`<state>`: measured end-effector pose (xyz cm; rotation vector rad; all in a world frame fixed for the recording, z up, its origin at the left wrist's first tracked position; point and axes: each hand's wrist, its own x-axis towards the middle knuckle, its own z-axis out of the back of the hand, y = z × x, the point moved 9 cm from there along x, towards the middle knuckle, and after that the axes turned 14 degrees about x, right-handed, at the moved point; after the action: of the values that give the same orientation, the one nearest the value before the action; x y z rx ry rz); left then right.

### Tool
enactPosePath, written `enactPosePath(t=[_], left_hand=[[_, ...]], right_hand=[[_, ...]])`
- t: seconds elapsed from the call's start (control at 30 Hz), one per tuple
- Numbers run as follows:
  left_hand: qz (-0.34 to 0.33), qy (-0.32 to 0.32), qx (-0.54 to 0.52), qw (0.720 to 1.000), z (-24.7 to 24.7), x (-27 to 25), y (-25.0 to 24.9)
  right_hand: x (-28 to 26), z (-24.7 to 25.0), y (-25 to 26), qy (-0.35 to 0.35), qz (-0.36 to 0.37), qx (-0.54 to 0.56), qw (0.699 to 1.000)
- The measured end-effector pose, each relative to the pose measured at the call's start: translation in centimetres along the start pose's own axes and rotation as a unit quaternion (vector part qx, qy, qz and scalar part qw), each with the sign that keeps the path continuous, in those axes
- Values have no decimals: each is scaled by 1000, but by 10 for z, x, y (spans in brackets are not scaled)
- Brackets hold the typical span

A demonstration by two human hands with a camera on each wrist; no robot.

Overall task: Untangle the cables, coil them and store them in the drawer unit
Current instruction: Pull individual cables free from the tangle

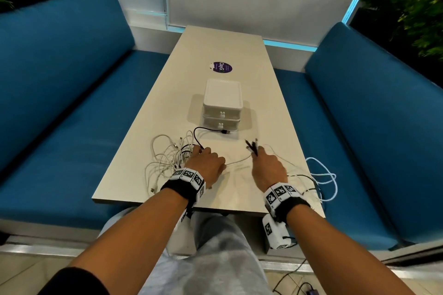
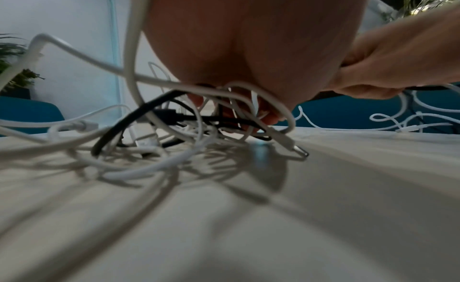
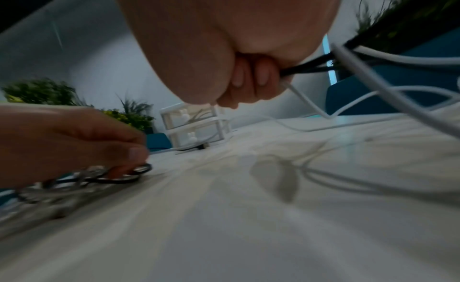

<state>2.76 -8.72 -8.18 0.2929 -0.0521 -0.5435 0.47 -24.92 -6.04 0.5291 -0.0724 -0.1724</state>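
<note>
One drawer unit [image 1: 222, 105], white plastic, two stacked drawers with small knobs, both closed, mid-table [image 1: 239, 55]. One tangle of cables [image 1: 171, 155], thin white and black cords; individual count cannot be told. Left hand [image 1: 205, 161] presses down into the tangle, fingers curled among the cords. Right hand [image 1: 268, 166] grips several cable ends [image 1: 251, 146], black and white; white loops [image 1: 322, 175] hang off the table's right edge.
</note>
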Motion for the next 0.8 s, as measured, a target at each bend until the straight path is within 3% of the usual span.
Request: enactPosePath(t=[0.17, 0.4, 0.57, 0.8], left_hand=[[-25, 14, -1, 1000, 6, 2, -10], [-12, -24, -20, 999, -1, 0, -6], [-30, -13, 19, 999, -4, 0, -5], [-44, -14, 35, 998, -11, -6, 9]], right_hand=[[-12, -46, 43, 112, 82, 72, 988], [-4, -51, 33, 155, 69, 85, 982], [-3, -38, 12, 135, 76, -16, 988], [13, 24, -60, 55, -22, -109, 992]])
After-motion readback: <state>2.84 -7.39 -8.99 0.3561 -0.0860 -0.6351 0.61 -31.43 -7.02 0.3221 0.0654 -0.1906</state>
